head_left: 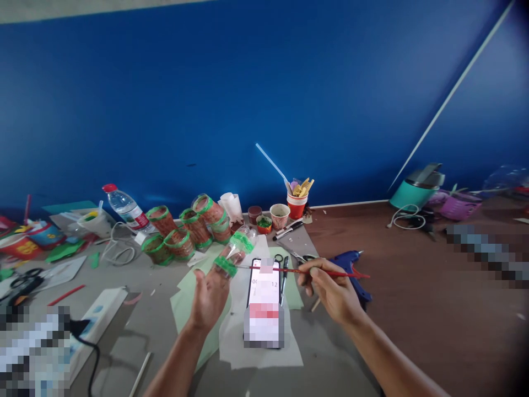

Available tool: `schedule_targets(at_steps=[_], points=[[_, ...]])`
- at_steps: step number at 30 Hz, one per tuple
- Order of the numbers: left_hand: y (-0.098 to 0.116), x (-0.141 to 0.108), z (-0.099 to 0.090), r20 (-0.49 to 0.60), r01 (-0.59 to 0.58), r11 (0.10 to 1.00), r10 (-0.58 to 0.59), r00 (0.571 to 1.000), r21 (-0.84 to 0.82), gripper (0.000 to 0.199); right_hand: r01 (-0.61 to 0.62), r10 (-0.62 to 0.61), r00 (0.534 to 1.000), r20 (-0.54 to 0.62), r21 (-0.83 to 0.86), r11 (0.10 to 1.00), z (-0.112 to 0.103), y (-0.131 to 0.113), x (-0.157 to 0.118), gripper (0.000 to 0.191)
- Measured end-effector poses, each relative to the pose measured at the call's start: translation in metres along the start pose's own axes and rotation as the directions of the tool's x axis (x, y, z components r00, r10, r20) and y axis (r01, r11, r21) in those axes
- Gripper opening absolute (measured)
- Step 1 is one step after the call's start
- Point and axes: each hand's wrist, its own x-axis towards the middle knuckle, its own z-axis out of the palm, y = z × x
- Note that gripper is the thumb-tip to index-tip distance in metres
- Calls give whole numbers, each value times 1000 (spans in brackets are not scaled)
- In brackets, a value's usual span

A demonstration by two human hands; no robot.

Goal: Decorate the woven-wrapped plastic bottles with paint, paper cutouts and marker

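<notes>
My left hand (209, 299) holds a clear plastic cylinder (235, 255) with green painted bands at both ends. The fingers seem to be inside it, and the thumb stands apart. In my right hand (330, 289) is a thin paintbrush (295, 271) with a red handle, pinched between thumb and fingers. Its tip points left, close to the cylinder's lower green band; whether it touches cannot be made out. Below the brush, a phone (264, 303) lies on white paper (233, 342). Farther back stands a small cup of green paint (263, 223).
Several brown cylinders with green rims (179, 243) stand at back left, near a water bottle (128, 208). A blue glue gun (351, 268) lies behind my right hand. A paper cup (296, 208) holds wooden utensils. At left are scissors (25, 282) and a power strip (99, 317).
</notes>
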Motion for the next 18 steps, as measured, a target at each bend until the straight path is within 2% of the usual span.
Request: schedule_targets(at_steps=[4,10,15,18], points=[[-2,0,3,6,3,996,-3,1000,92,77,27,-26,999,-23,31,999,2,2,3,17],[-4,0,9,13,-40,965,38,999,259,84,11,-10,999,33,-26,1000,-1,6,1,17],[-9,-2,-2,2,-81,920,87,996,383,76,27,-28,1000,-3,-26,999,-1,3,0,17],[-10,-5,-9,-36,-85,905,110,993,417,78,32,-32,999,3,-25,999,1,3,0,17]])
